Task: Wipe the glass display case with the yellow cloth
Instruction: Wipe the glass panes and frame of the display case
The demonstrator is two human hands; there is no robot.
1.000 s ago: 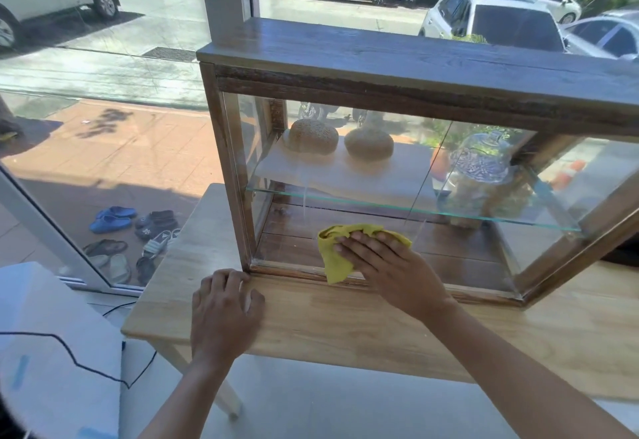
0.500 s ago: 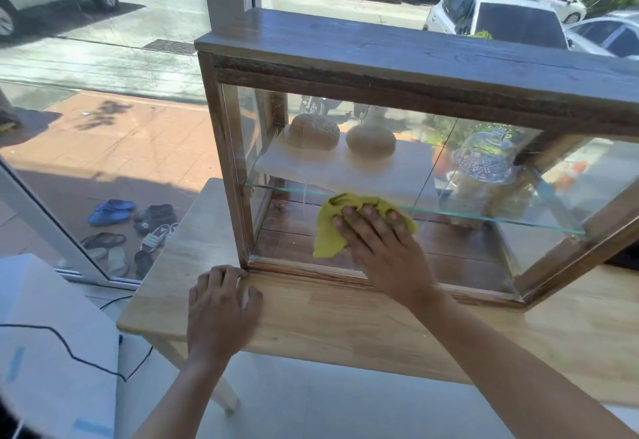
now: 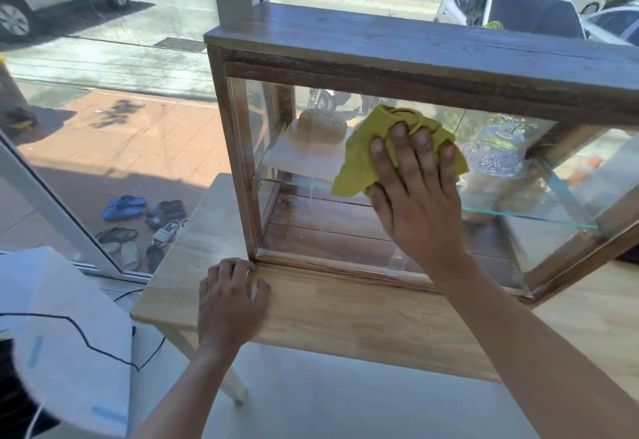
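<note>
My flat right hand (image 3: 415, 193) presses the soft, bunched cloth (image 3: 366, 158) to the fragile glass (image 3: 321, 231); my left (image 3: 231, 297) rests open on the counter (image 3: 345, 314).

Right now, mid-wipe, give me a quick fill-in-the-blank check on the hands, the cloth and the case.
1. The right hand presses the yellow cloth against the front ____ of the display case.
2. The left hand rests on the wooden ____ by the case's lower left corner.
3. Inside, a round bread loaf sits on the ____ shelf.

Missing words: glass; table; upper
</note>
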